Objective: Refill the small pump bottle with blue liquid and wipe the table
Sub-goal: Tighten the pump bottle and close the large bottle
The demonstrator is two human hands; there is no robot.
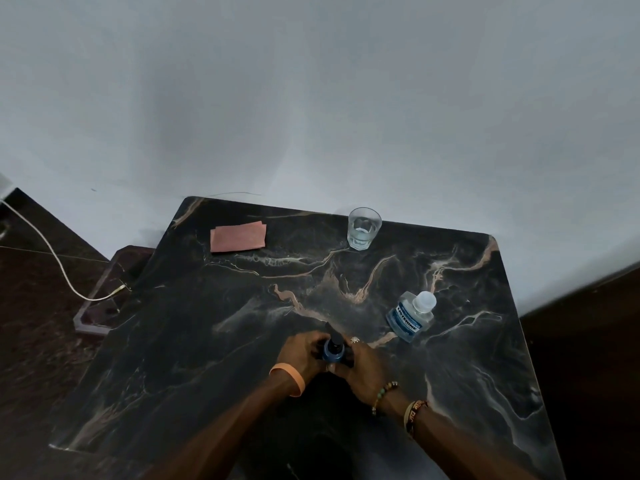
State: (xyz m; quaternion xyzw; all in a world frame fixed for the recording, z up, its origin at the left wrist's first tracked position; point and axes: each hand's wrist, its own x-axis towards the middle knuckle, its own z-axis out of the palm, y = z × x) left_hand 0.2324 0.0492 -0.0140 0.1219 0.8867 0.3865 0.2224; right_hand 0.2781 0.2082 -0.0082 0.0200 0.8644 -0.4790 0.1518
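A small blue pump bottle with a black pump top stands near the middle of the dark marble table. My left hand grips it from the left and my right hand from the right, fingers wrapped around its body. To the right stands a clear Listerine bottle with a white cap and blue label, its liquid level hard to read. A folded pink cloth lies flat at the table's far left.
A clear glass with a little water stands at the far edge by the white wall. A white cable runs to a low dark stand left of the table. Dark floor surrounds both sides.
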